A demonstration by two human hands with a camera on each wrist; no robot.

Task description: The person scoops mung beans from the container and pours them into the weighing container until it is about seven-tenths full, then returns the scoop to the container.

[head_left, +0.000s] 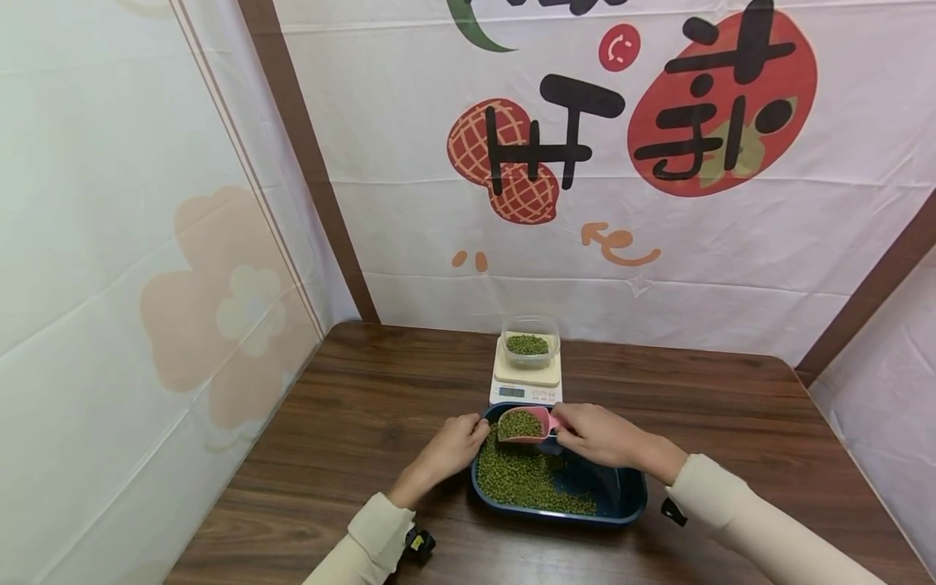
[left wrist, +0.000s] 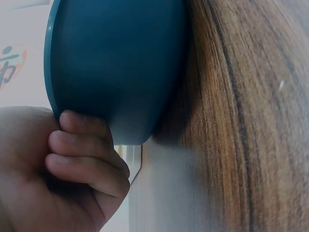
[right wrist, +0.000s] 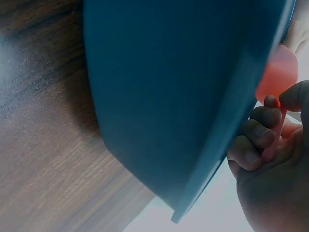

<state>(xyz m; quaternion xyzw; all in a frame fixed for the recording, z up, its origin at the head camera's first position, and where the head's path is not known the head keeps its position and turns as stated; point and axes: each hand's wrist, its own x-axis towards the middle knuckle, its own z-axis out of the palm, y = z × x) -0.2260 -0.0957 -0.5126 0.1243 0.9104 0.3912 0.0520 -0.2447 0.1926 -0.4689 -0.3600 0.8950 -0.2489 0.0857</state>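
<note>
My right hand (head_left: 601,434) grips the handle of a pink scoop (head_left: 546,422), which is heaped with green beans (head_left: 520,423). The scoop is over the back left part of a dark blue tub (head_left: 630,493). In the right wrist view, curled fingers (right wrist: 259,133) wrap the pink handle beside the tub's rim. With my left hand (head_left: 451,443) I hold the tub's rim at its back left corner; in the left wrist view the fingers (left wrist: 79,145) curl against the outer wall. Loose green beans (head_left: 522,481) cover the left and front of the tub's floor, while blue bottom shows at the right.
Just behind the tub, a white kitchen scale (head_left: 504,395) carries a clear plastic container (head_left: 552,351) with some green beans in it. The brown wooden table (head_left: 366,390) runs back to a printed cloth wall (head_left: 409,301). Another cloth wall (head_left: 110,284) stands at the left.
</note>
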